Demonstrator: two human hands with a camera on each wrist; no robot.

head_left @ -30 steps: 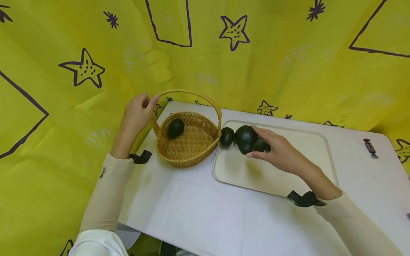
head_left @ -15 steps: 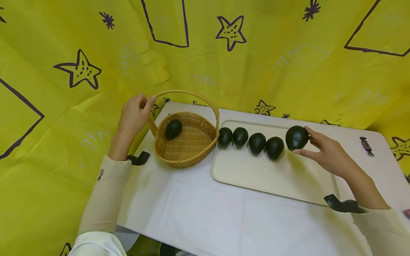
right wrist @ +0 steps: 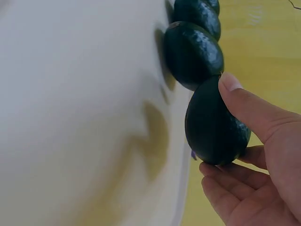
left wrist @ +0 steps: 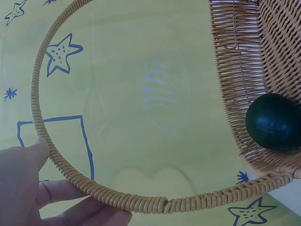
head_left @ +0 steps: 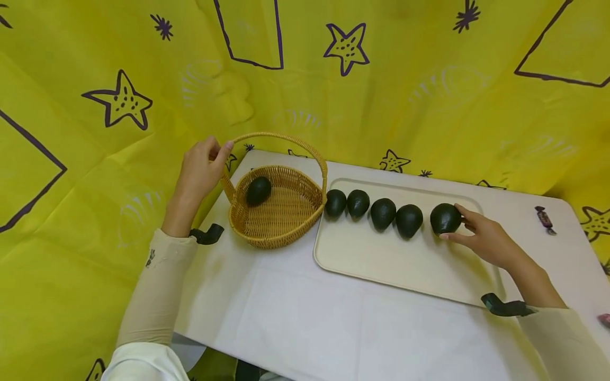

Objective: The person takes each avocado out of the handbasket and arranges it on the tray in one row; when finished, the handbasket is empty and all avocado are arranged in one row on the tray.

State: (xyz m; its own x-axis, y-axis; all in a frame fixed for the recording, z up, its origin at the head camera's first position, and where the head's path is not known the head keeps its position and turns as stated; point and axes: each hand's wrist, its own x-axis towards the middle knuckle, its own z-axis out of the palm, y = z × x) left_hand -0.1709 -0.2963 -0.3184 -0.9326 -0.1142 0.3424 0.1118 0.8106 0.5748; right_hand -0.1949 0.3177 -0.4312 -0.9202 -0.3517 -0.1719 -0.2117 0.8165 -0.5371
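My left hand grips the left side of the arched handle of a heart-shaped wicker basket. One dark green avocado lies inside the basket, against its left wall. Over the right part of a cream tray, my right hand pinches another avocado between thumb and fingers. Whether that avocado touches the tray cannot be told. A row of several avocados runs along the tray from the basket's side toward the held one.
A wrapped candy lies on the white table right of the tray. Part of a reddish item shows at the right edge. A yellow patterned cloth hangs behind and to the left.
My right hand has moved right with its avocado, from over the row to past its right end, then slightly lower. The left hand keeps its hold on the basket handle.
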